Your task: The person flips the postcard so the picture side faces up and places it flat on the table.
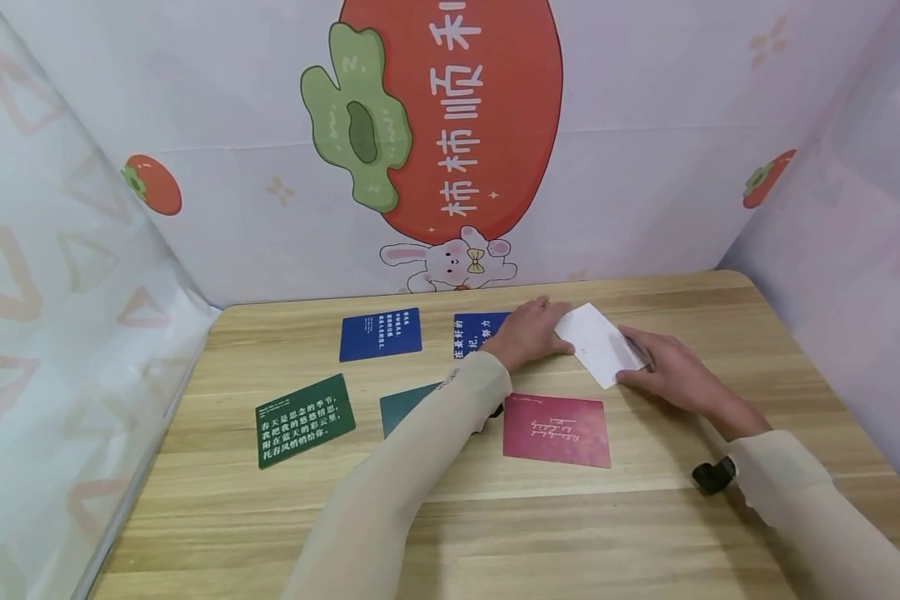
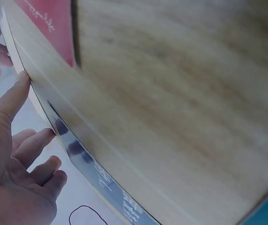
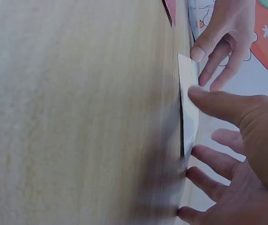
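A white card point(image 1: 596, 343) lies at a slant between my two hands at the back right of the table. My left hand point(image 1: 531, 333) holds its left end, thumb and fingers at the edges. At the other end, my right hand point(image 1: 675, 371) pinches it; the right wrist view shows the thumb on the white card's face point(image 3: 188, 77) and fingertips along its edge. A dark strip shows beside the right fingers; whether it is another card or a shadow, I cannot tell. Under the left hand, a blue card point(image 1: 468, 333) with white writing is partly covered.
A pink-red card point(image 1: 557, 429) lies in front of the hands. Another blue card point(image 1: 381, 334) and a dark green card point(image 1: 305, 421) lie to the left. My left sleeve partly hides a teal card point(image 1: 401, 407). A printed cloth point(image 1: 255, 250) stands behind the wooden table point(image 1: 570, 533).
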A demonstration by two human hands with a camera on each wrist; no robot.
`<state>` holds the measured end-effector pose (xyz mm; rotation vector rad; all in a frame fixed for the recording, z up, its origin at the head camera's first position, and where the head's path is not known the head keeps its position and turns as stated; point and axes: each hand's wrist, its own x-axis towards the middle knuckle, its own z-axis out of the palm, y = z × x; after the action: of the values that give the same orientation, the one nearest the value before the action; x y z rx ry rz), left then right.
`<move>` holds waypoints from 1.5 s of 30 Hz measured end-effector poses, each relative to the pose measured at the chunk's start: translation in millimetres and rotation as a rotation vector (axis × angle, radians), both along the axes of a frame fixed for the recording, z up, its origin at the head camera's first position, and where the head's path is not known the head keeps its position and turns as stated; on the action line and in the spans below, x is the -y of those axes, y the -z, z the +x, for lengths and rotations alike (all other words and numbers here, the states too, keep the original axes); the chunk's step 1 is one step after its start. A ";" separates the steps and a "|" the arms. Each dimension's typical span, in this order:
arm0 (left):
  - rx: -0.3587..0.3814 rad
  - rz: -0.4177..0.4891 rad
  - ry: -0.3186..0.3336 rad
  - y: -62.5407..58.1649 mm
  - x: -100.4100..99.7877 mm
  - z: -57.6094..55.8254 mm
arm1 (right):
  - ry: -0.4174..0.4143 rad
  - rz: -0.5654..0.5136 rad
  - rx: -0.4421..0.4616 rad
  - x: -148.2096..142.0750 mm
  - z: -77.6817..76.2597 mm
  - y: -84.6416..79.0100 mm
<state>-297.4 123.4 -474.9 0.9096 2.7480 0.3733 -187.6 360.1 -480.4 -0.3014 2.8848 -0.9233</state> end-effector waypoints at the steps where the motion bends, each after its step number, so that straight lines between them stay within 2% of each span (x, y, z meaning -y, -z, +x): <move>1: 0.001 -0.003 -0.003 0.0 -0.3 -0.1 | 0.001 0.004 0.002 1.0 -0.1 -0.2; 8: 0.008 -0.008 -0.009 -1.4 -1.3 0.1 | 0.030 0.066 -0.005 8.5 2.1 -0.4; 13: 0.000 -0.014 -0.005 -1.8 -0.8 0.4 | 0.034 0.046 -0.017 11.7 2.0 -1.4; 24: -0.021 -0.035 0.003 -5.4 -1.0 3.3 | 0.041 0.054 0.026 12.4 1.2 -1.5; 29: -0.029 -0.051 -0.007 -2.9 -2.0 4.2 | 0.018 0.084 -0.020 12.8 0.5 2.0; 36: -0.059 -0.065 -0.015 0.7 -4.7 5.9 | 0.023 0.088 -0.003 14.2 0.4 1.5; 45: -0.016 -0.051 -0.053 -2.6 -8.5 10.6 | 0.031 0.062 -0.026 17.6 0.3 -1.4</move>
<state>-286.8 131.9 -472.3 0.8326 2.7874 0.3051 -187.3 342.4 -479.0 -0.2668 2.9435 -0.8385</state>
